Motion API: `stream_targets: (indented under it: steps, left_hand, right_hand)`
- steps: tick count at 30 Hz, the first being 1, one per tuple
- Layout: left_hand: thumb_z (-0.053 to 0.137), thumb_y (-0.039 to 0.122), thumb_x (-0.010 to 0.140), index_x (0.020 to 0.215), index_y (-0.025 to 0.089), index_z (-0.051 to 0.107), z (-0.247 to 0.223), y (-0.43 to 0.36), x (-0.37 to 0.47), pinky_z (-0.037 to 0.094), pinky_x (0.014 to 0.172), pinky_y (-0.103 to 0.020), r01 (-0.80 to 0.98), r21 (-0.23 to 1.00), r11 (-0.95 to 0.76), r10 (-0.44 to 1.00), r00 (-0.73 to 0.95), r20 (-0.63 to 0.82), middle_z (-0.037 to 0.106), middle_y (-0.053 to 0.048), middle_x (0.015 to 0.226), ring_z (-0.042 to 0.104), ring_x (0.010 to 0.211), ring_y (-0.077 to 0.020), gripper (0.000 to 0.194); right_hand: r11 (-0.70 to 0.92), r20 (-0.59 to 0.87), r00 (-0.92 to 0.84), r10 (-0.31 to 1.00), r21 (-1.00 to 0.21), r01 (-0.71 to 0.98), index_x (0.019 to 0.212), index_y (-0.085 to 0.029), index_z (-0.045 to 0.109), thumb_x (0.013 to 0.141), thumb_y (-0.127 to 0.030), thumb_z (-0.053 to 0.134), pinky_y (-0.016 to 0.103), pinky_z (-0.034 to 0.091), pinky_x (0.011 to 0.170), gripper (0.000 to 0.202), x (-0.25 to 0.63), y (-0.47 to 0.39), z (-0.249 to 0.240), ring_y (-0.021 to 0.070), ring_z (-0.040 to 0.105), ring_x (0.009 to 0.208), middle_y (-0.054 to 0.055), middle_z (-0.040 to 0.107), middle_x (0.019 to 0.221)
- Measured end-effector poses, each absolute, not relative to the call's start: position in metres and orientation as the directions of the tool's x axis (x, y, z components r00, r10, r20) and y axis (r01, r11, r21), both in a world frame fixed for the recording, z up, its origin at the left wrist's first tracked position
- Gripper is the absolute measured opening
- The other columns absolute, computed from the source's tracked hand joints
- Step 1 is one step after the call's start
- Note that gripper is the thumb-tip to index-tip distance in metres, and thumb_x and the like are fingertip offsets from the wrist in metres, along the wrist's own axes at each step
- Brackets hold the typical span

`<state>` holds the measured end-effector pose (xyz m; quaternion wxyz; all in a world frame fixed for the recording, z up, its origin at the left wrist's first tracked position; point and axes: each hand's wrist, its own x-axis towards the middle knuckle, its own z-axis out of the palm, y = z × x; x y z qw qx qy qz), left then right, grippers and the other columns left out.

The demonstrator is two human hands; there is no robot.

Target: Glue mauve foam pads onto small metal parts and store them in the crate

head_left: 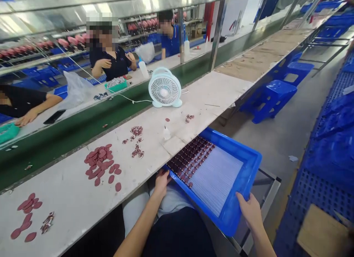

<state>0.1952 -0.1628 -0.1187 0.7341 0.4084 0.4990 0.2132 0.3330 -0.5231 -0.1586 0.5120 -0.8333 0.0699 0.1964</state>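
A blue tray (250,164) sits partly under the edge of the white workbench (66,190), at my lap. Inside it, rows of dark red pieces (190,157) cover the left part of a white ribbed sheet (218,175). My left hand (162,181) grips the tray's near left corner, just below the bench edge. At the right rim, my right hand (250,209) holds the tray with the thumb on top. On the bench lie red oval discs (101,161), small metal-and-red parts (136,131) and a small white bottle (166,133).
A light blue fan (165,89) stands at the bench's back edge, its cord crossing the green conveyor belt (83,129). Three people sit beyond the belt. Blue stools (279,96) stand at the right, and a metal frame (272,190) is beneath the tray.
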Motion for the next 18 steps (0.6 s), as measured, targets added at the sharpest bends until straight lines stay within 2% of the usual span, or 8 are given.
stream_targets:
  steps: [2,4,8,14,18]
  left_hand:
    - [0.062,0.032,0.093,0.122,0.016,0.060,-0.120,-0.161,0.195,0.058,0.084,-0.042,0.115,0.816,0.566,0.722,0.408,-0.558,0.063,-0.010,0.121,0.065,0.101,-0.0225,0.033]
    - [0.062,0.032,0.093,0.121,0.016,0.060,-0.121,-0.159,0.195,0.058,0.084,-0.042,0.134,0.820,0.556,0.721,0.413,-0.556,0.064,-0.010,0.120,0.065,0.100,-0.0222,0.032]
    - [0.063,0.031,0.093,0.121,0.015,0.060,-0.121,-0.156,0.195,0.058,0.083,-0.041,0.176,0.827,0.534,0.715,0.428,-0.553,0.064,-0.010,0.119,0.065,0.099,-0.0220,0.032]
    - [0.063,0.030,0.093,0.123,0.016,0.059,-0.121,-0.157,0.197,0.058,0.082,-0.042,0.258,0.817,0.516,0.682,0.452,-0.574,0.064,-0.010,0.119,0.066,0.099,-0.0220,0.034]
    - [0.063,0.031,0.092,0.125,0.017,0.058,-0.121,-0.159,0.208,0.057,0.087,-0.045,0.267,0.822,0.503,0.695,0.440,-0.568,0.062,-0.010,0.125,0.064,0.104,-0.0238,0.036]
  right_hand:
    - [-0.485,-0.399,0.917,0.002,-0.802,-0.348,0.120,-0.024,0.059,0.070,-0.051,0.062,0.051,0.062,0.085,0.057,0.334,-0.524,-0.159,0.0385,0.071,0.104,0.010,0.077,0.107]
    - [-0.493,-0.407,0.913,-0.030,-0.788,-0.368,0.120,-0.021,0.058,0.072,-0.051,0.064,0.051,0.062,0.086,0.057,0.332,-0.525,-0.157,0.0383,0.071,0.103,0.014,0.074,0.113]
    - [-0.483,-0.430,0.903,-0.018,-0.787,-0.385,0.118,-0.023,0.058,0.077,-0.051,0.066,0.046,0.063,0.083,0.050,0.325,-0.526,-0.155,0.0339,0.073,0.098,0.012,0.074,0.111]
    - [-0.476,-0.475,0.880,-0.019,-0.769,-0.426,0.123,-0.018,0.056,0.088,-0.047,0.066,0.043,0.061,0.084,0.046,0.306,-0.536,-0.158,0.0249,0.073,0.095,0.011,0.071,0.114]
    - [-0.441,-0.492,0.870,-0.033,-0.774,-0.454,0.125,-0.020,0.055,0.087,-0.050,0.065,0.045,0.062,0.084,0.050,0.298,-0.545,-0.153,0.0273,0.073,0.097,0.012,0.071,0.117]
